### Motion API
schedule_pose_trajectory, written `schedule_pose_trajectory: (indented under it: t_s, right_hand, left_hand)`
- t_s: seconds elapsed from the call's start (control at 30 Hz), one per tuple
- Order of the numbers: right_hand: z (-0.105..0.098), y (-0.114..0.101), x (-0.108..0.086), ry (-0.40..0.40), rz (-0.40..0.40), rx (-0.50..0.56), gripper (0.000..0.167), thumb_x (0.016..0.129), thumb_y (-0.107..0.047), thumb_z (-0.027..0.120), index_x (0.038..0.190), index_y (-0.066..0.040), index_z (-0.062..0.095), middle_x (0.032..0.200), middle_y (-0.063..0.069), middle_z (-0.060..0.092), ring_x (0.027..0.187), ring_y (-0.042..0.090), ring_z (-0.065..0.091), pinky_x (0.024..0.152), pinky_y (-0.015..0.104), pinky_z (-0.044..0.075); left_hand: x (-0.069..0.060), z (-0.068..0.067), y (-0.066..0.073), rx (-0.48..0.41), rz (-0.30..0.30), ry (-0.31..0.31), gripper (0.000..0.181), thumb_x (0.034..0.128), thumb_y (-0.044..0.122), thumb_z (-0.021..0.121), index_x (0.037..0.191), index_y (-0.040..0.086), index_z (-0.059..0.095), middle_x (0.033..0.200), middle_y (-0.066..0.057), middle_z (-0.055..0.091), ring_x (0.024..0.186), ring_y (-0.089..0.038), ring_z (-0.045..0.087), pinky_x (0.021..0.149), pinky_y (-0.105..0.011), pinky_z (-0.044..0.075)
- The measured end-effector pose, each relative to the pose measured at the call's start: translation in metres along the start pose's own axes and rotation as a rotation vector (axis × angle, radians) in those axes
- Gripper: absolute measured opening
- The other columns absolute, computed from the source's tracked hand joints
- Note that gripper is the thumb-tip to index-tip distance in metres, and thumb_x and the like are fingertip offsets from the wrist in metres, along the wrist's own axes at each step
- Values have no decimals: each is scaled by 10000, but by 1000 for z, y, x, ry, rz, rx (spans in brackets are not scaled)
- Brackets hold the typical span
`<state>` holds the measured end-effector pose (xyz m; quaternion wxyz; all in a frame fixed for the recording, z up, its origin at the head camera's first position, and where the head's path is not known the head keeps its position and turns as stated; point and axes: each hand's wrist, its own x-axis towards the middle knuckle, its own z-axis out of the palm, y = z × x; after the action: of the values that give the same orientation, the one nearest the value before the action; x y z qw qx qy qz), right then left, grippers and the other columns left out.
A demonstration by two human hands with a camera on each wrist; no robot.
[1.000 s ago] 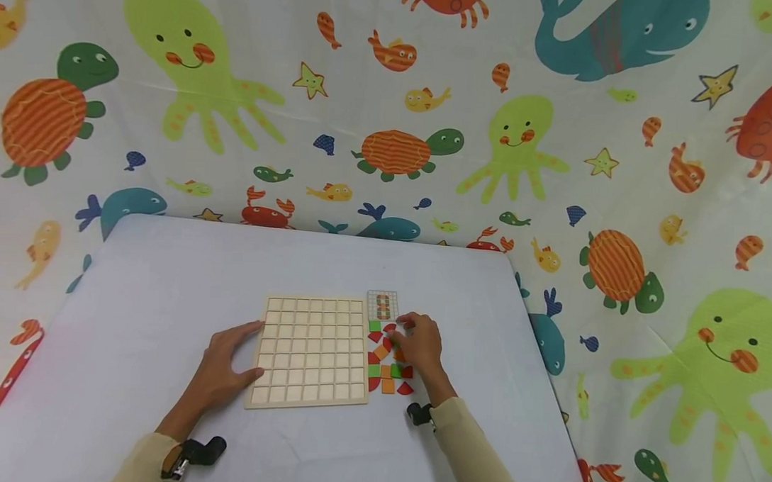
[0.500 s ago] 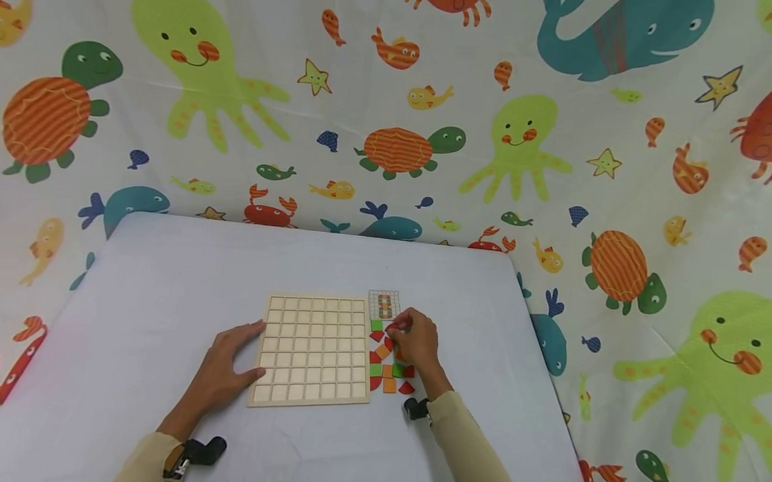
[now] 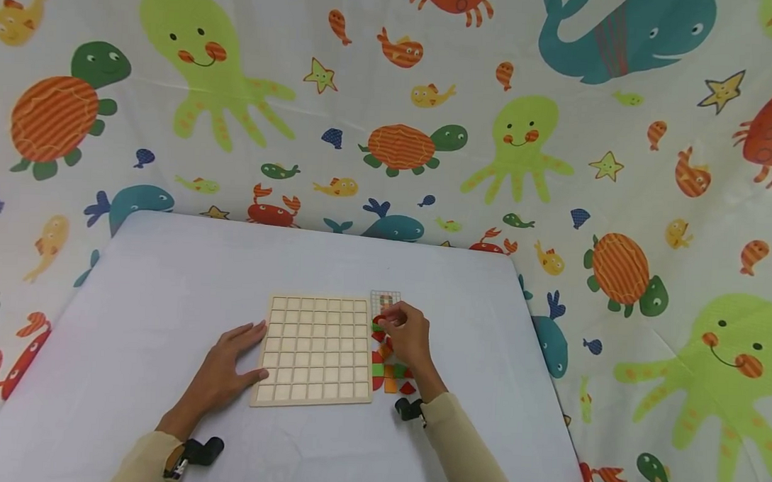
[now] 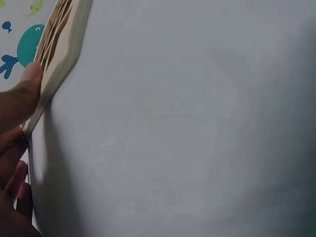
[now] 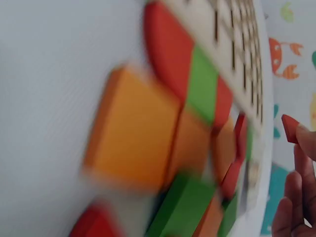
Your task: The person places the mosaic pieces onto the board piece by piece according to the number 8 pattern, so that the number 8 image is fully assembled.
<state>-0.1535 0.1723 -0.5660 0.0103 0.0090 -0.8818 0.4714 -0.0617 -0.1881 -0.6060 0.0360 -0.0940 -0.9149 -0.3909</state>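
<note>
A square wooden grid board (image 3: 315, 350) lies flat on the white table. My left hand (image 3: 223, 366) rests at its left edge, index finger and thumb spread along the side. In the left wrist view the thumb (image 4: 30, 81) touches the board's rim. My right hand (image 3: 411, 335) is raised above the loose pieces to the right of the board. Between thumb and fingertips it pinches a small red block (image 5: 290, 128); part of the block is covered by the fingers. Below that hand lie red, green and orange blocks, among them an orange square block (image 5: 136, 131) and a green block (image 5: 202, 84).
A small printed grid card (image 3: 385, 296) lies at the board's upper right corner, partly hidden by the right hand. The white table (image 3: 187, 276) extends around the board. Behind it hangs a cloth (image 3: 417, 93) with sea animals.
My right hand has lifted the red block from the pile and moved slightly up and left, now covering part of the card. The left hand stays at the board's edge.
</note>
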Motion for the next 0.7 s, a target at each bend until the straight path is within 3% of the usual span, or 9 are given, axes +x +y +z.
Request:
schedule_pose_trajectory:
  t_s: [0.27,0.7]
  right_hand:
    - [29,-24,7,-91,-48,53,83,943,-190,823,1009,-202,775,966,-6,751,864,128,635,783,280,562]
    - [85,-53,14,-197,-57,71,64,931,-147,834,966,-187,797,884,-24,762,756,62,624,697,237,537]
  left_hand:
    - [-1,0,0,-3,-13,-21,883,800,183,924,1561,21,506,1605,-251,503,1495,-508,383,1120,-765,344]
    - [-2,-1,-1,-8,-34,-29,881,808,174,922,1568,33,501,1622,-246,485,1509,-510,372,1129,-775,335]
